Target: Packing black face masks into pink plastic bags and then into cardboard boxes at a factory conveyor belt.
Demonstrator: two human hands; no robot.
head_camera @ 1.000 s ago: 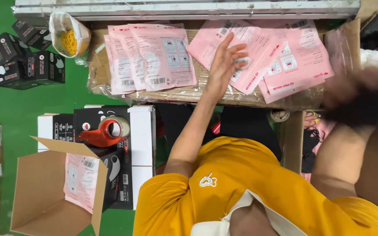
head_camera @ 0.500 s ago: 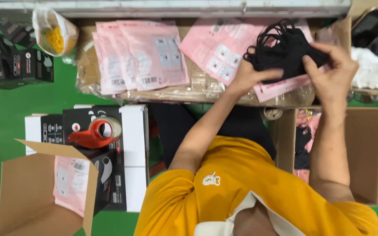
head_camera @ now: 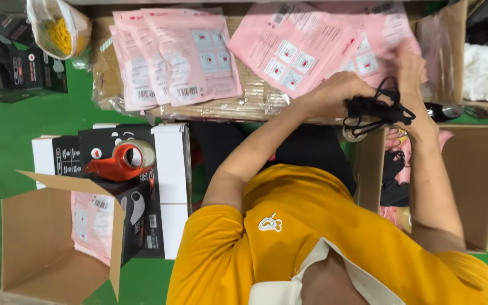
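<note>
Head view: both arms stretched forward over the table, left hand (head_camera: 334,96) closed on a tangled bundle of black straps (head_camera: 377,110), right hand (head_camera: 410,73) with fingers gathered at its top, the dark, looped bundle held above the pink packets (head_camera: 306,48).

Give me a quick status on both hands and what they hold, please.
Left hand gripping black strappy bundle. Right hand at same bundle, over pink packets. Nothing blocking.
</note>
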